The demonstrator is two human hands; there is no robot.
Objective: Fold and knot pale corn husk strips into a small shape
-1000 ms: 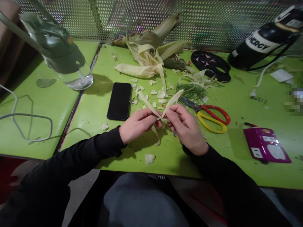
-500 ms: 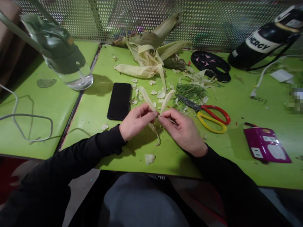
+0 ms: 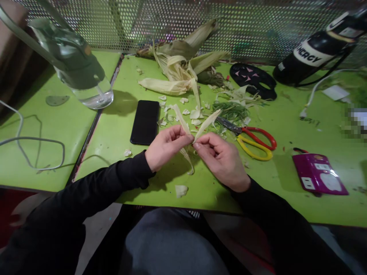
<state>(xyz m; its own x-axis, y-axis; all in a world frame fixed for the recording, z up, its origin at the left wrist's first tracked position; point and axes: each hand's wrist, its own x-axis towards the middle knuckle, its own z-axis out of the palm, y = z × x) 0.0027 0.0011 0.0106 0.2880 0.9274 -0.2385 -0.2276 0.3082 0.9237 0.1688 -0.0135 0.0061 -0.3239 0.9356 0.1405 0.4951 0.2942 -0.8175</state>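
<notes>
My left hand [image 3: 169, 145] and my right hand [image 3: 222, 158] meet over the green table, fingertips pinched close together. Between them are pale strips of corn husk: one strip [image 3: 181, 117] rises from my left fingers, another strip [image 3: 208, 123] stands up from my right. The two spread in a V, and their lower ends are hidden in the fingers. A thin, curled husk tail [image 3: 188, 164] hangs below my left hand. Just right of my right hand lie scissors [image 3: 252, 141] with one red and one yellow handle. Husk scraps [image 3: 195, 114] lie behind my hands.
Left of my hands lies a black phone [image 3: 145, 122]; beyond it stands a water bottle [image 3: 88, 76]. A pile of corn husks [image 3: 177, 68] sits at the back near green strands [image 3: 233, 110], a black palette [image 3: 254, 78] and a black bottle [image 3: 312, 53]. A purple packet [image 3: 319, 173] lies right.
The right-hand strip now leans further to the right, so the V between the strips is wider. Both hands keep their pinch in nearly the same place. The view has shifted slightly.
</notes>
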